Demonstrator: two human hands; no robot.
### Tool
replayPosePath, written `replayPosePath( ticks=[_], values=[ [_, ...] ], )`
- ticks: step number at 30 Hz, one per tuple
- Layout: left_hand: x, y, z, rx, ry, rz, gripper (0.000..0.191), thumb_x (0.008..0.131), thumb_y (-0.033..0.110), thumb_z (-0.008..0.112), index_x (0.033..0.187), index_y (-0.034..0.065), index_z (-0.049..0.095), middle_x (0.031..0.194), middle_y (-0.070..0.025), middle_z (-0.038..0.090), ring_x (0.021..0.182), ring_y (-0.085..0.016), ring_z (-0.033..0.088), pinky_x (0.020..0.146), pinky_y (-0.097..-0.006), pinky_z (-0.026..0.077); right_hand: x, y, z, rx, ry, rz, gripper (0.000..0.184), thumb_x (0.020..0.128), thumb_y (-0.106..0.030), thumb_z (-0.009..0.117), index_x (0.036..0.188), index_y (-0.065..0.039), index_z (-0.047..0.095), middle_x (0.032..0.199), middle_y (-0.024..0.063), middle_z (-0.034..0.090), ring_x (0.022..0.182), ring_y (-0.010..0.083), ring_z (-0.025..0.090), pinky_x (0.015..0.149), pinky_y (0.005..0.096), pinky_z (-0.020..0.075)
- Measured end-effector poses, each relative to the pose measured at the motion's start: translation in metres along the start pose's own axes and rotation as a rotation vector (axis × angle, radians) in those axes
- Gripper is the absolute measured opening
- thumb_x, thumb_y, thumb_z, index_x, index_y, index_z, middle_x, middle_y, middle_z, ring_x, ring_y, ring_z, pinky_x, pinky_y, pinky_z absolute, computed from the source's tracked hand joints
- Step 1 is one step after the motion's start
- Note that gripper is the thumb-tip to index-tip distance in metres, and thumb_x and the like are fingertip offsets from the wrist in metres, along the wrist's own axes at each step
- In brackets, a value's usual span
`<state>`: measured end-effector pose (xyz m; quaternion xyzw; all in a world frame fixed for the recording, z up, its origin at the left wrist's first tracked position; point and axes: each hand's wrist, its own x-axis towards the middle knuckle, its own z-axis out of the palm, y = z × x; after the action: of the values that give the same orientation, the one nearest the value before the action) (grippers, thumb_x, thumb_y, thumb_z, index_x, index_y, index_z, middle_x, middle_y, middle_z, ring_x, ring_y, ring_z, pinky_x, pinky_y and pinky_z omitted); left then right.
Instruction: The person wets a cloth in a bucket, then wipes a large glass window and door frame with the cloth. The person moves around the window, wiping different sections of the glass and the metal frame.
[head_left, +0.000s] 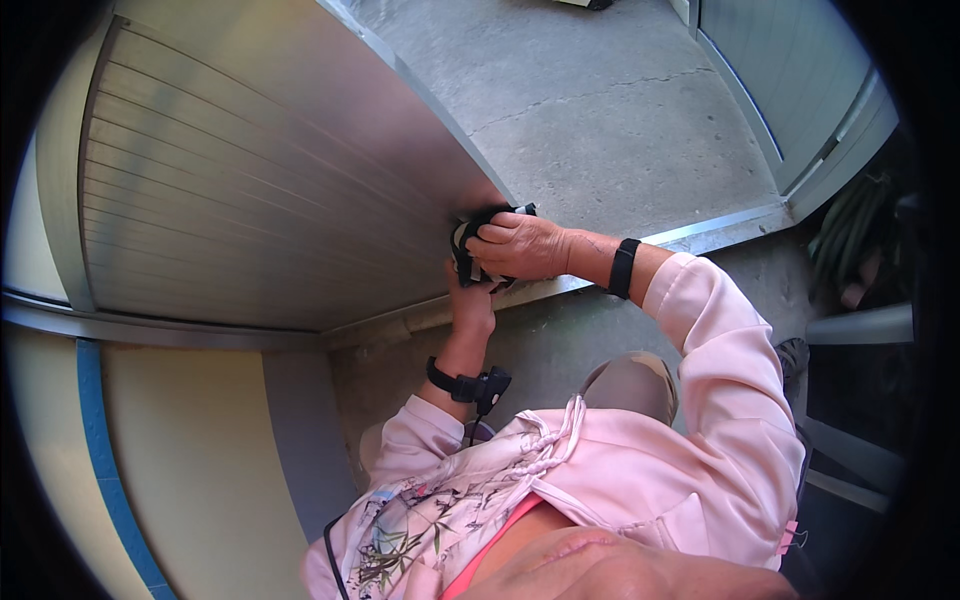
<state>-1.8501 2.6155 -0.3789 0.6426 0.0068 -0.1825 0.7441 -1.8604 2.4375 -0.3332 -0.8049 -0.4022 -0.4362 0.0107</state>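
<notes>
Both of my hands are at a bunched black-and-white cloth (469, 251), close to the lower free corner of a metal door (285, 172). My right hand (521, 244) grips the cloth from above, its fingers curled into it. Just below, my left hand (471, 300) touches the underside of the same cloth; its fingers are partly hidden, so its hold is unclear. Black straps circle both wrists, and the left one carries a small black device (491, 390) with a cable.
A metal door sill (705, 234) crosses the concrete floor (585, 127). Another metal door panel (787, 67) stands at upper right. Dark items and pale bars (862, 324) lie at the right. A cream wall panel with a blue strip (112, 465) is at lower left.
</notes>
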Motion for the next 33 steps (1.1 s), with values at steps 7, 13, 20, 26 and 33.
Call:
replayPosePath(
  ticks=[7, 13, 20, 26, 33],
  values=[
    [0.002, -0.02, -0.007, -0.702, -0.383, -0.403, 0.04, 0.083, 0.01, 0.056, 0.123, 0.0116, 0.053, 0.122, -0.0059, 0.056, 0.12, -0.027, 0.051, 0.098, -0.0507, 0.045, -0.018, -0.014, 0.016, 0.189, -0.243, 0.223, 0.009, 0.068, -0.022, 0.063, 0.072, -0.015, 0.065, 0.093, -0.0012, 0.058, 0.08, 0.015, 0.055, 0.068, 0.0272, 0.0484],
    [0.002, 0.017, 0.0, -0.778, -0.527, -0.085, 0.044, 0.087, 0.023, 0.062, 0.129, 0.0127, 0.05, 0.128, -0.0023, 0.053, 0.124, -0.021, 0.048, 0.104, -0.0403, 0.04, 0.026, -0.01, -0.03, 0.062, 0.156, 0.212, 0.024, 0.07, -0.022, 0.065, 0.091, -0.011, 0.064, 0.101, 0.0054, 0.059, 0.084, 0.0182, 0.056, 0.071, 0.0307, 0.0488],
    [0.019, -0.028, -0.008, -0.701, -0.224, -0.253, 0.052, 0.086, 0.027, 0.067, 0.134, 0.0151, 0.048, 0.134, -0.0003, 0.05, 0.124, -0.02, 0.048, 0.105, -0.0383, 0.041, -0.002, -0.019, -0.019, 0.207, -0.162, 0.217, 0.054, 0.074, -0.027, 0.065, 0.123, -0.007, 0.056, 0.127, 0.0105, 0.054, 0.106, 0.0227, 0.054, 0.091, 0.0361, 0.0451],
    [0.033, -0.069, -0.01, -0.434, -0.236, -0.523, 0.052, 0.088, 0.045, 0.052, 0.136, 0.0258, 0.043, 0.143, -0.0025, 0.041, 0.135, -0.025, 0.034, 0.104, -0.0631, 0.026, -0.051, -0.026, 0.027, 0.371, -0.311, 0.234, 0.05, 0.079, -0.023, 0.061, 0.125, -0.008, 0.055, 0.132, 0.0105, 0.052, 0.109, 0.0214, 0.054, 0.092, 0.0334, 0.0474],
    [0.013, -0.058, 0.003, -0.545, 0.011, -0.758, 0.05, 0.094, 0.046, 0.047, 0.134, 0.0167, 0.042, 0.145, -0.0093, 0.036, 0.133, -0.032, 0.035, 0.102, -0.0718, 0.024, -0.058, -0.034, 0.046, 0.7, -0.518, 0.476, 0.063, 0.071, -0.007, 0.067, 0.133, -0.007, 0.052, 0.136, 0.0163, 0.05, 0.113, 0.0307, 0.056, 0.095, 0.0376, 0.0475]
  ],
)
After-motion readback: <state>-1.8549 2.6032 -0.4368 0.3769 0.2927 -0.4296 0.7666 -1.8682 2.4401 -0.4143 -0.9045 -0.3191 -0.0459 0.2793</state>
